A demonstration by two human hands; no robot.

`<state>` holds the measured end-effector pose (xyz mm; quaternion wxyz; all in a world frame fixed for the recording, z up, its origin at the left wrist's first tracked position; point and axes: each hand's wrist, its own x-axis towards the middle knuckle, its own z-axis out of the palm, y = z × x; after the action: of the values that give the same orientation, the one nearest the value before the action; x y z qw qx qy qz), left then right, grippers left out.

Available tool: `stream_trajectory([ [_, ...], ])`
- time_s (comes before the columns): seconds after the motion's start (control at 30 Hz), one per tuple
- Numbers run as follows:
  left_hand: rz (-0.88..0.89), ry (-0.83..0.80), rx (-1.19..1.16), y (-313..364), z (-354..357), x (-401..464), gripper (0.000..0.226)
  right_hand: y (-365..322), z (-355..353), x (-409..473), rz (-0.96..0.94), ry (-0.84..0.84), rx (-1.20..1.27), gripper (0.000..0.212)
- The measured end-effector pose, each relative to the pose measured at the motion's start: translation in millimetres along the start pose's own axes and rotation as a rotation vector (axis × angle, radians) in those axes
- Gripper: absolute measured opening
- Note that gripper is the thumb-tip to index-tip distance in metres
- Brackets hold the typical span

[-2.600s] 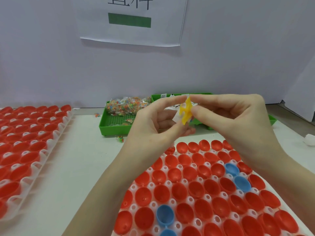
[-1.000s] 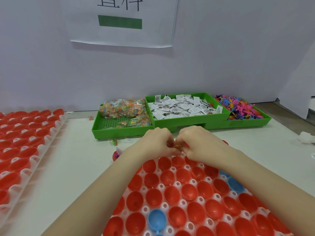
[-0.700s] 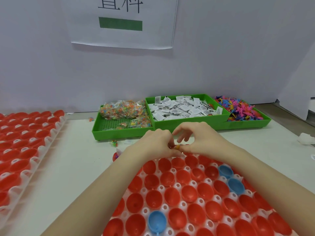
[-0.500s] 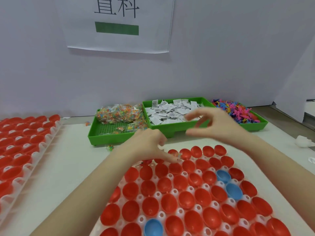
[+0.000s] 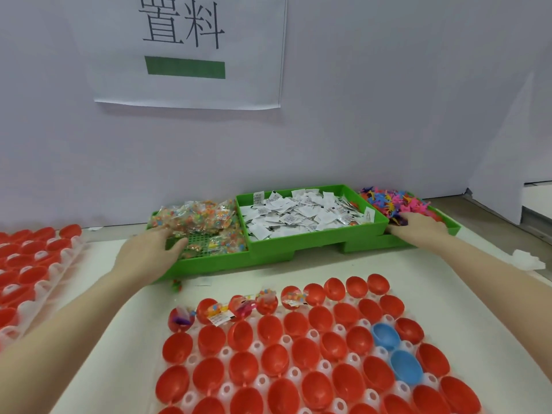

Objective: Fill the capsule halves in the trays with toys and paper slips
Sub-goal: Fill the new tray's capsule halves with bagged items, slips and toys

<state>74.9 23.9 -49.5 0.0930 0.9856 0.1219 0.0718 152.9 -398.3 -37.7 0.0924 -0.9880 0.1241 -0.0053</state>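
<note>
White tabletop: capsule tray nearer than both hands, left open over bagged toys, right in loose toys, grip unclear.

Two bare forearms enter from the near edge, one on the left and one on the right, with no sleeves showing on either. The left hand and the right hand are bare as well: no gloves, rings, watch or wristband can be seen. The fingertips are partly hidden.
</note>
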Motion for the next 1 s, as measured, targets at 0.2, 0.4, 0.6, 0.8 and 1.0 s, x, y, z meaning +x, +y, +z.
stream_trajectory([
  [0.2, -0.111, -0.122, -0.004, 26.4, 9.9, 12.2, 0.07, -12.1, 5.8, 6.5, 0.016, 0.083, 0.244, 0.023],
  [0.4, -0.158, 0.009, -0.224, 34.3, 7.5, 6.1, 0.041, -16.8, 8.7, -1.2, -0.037, 0.282, 0.338, 0.009],
  [0.6, -0.149, 0.136, -0.364, 36.0, 6.0, 1.5, 0.032, -22.2, -1.8, -9.7, -0.062, 0.562, 0.402, 0.021],
  [0.8, -0.118, 0.27, -0.628, 36.6, 5.2, -4.6, 0.035, -53.8, -18.1, -17.5, -0.264, 0.458, 0.624, 0.01],
  [1.0, -0.345, 0.137, -1.304, 44.1, -9.0, -15.7, 0.039, -96.4, -11.6, -33.5, -0.376, 0.07, 0.214, 0.04],
])
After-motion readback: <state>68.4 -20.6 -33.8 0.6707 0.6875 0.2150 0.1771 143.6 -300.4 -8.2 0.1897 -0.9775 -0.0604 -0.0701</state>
